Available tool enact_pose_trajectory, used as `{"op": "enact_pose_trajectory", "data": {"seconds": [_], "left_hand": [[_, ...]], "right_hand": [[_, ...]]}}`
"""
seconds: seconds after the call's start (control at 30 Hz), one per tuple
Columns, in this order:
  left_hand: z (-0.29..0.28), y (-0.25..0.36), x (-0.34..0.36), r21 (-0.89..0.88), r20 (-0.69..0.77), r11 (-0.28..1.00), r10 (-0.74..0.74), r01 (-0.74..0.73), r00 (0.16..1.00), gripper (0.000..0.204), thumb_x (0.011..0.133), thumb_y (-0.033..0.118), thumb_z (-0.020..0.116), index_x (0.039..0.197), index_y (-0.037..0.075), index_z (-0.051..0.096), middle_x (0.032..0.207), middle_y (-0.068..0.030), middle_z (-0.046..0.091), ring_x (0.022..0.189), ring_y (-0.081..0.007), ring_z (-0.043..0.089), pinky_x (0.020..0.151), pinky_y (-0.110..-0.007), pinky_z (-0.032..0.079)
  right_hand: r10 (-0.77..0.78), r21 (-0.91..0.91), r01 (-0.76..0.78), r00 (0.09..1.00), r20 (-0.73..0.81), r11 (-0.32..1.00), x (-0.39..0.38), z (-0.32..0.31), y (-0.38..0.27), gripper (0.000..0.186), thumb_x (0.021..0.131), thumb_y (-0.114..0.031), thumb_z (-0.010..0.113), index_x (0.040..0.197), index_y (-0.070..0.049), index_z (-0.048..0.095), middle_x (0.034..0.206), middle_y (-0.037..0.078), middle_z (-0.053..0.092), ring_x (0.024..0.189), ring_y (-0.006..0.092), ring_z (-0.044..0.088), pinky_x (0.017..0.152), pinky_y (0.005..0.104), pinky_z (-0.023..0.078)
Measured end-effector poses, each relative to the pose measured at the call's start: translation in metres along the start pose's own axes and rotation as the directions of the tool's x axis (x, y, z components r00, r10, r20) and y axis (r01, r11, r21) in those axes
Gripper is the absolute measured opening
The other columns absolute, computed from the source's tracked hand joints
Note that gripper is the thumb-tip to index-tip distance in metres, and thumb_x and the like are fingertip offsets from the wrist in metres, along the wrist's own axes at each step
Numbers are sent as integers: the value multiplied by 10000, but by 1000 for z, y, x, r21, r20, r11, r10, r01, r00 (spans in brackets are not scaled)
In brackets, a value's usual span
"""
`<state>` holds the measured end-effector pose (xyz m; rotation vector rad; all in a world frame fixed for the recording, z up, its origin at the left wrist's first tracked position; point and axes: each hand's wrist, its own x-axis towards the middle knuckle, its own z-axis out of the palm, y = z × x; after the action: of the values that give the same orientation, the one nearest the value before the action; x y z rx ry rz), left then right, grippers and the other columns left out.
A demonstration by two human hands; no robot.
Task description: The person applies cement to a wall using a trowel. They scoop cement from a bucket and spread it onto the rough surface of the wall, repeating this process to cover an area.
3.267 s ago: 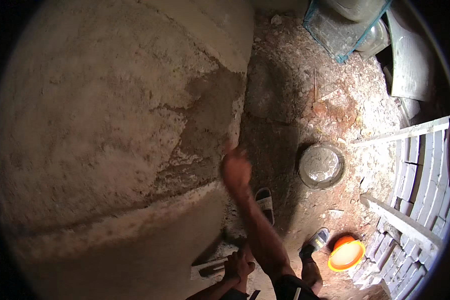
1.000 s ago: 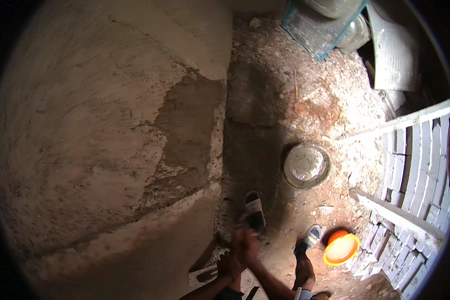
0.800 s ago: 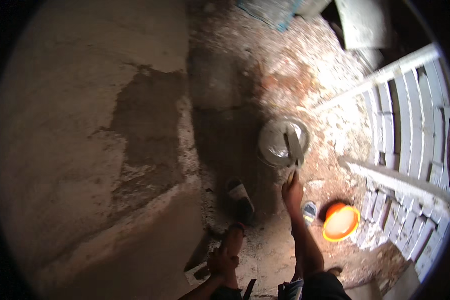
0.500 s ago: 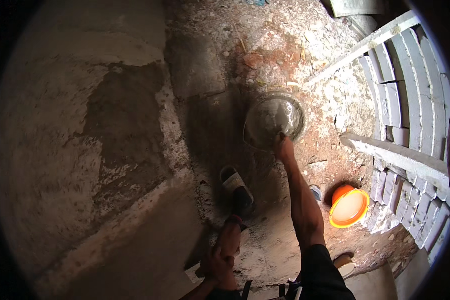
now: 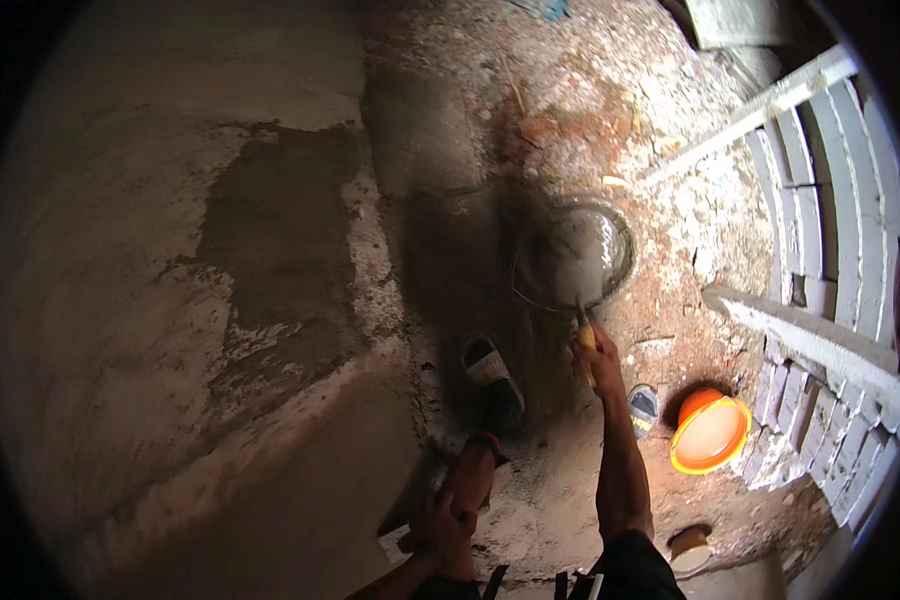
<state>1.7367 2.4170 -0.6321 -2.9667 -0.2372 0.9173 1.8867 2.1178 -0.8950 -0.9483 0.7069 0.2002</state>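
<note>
My right hand is closed around the pale wooden handle of a trowel. The trowel's far end reaches the near rim of a round basin and blurs there, so its blade is hard to make out. Wet grey mix or cloudy water lies in the basin. Low on the left, my left hand is wrapped round my bare lower leg, below a red ankle band. Beside that hand shows a pale flat edge, its kind unclear.
A dark damp patch marks the grey surface at left. An orange bucket with pale liquid stands right of my sandalled feet. White-splashed bricks and beams line the right side. Rubble covers the ground beyond the basin.
My right hand has drawn back toward me from the basin's near rim, and the trowel handle now shows. The view has shifted slightly. My left hand stays on the leg.
</note>
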Motion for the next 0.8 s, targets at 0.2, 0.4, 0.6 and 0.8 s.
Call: {"op": "enact_pose_trajectory", "data": {"seconds": [0.2,0.4,0.6,0.8], "left_hand": [[-18,-1,25,-39,228,999,19,-11,973,515,678,339,662,1117,80,588,971,-183,607,900,-402,602,722,-531,510],[54,-58,23,-36,61,999,-14,16,998,508,666,326,645,1111,88,590,966,-185,602,900,-399,590,700,-547,499],[69,-55,34,-121,0,992,-46,46,999,472,671,352,654,1076,115,610,991,-188,611,906,-408,588,729,-553,499],[31,-56,40,-31,172,995,-92,99,981,500,684,401,654,1102,128,621,1016,-180,612,934,-404,590,806,-551,486]], "right_hand": [[-122,85,138,977,-173,987,-78,41,-135,595,821,-32,616,1389,-47,442,793,15,586,533,96,536,455,232,449],[-529,-286,447,743,-410,848,-29,147,-210,641,859,27,587,1458,-78,386,797,14,582,553,64,493,470,201,414],[-697,-680,357,642,-319,640,101,322,-183,232,885,-100,591,1111,-53,572,896,70,643,726,151,590,620,284,492],[-695,-456,805,574,433,380,-17,575,-182,378,887,-101,583,1258,-75,517,889,150,661,638,188,625,455,306,510]]}}
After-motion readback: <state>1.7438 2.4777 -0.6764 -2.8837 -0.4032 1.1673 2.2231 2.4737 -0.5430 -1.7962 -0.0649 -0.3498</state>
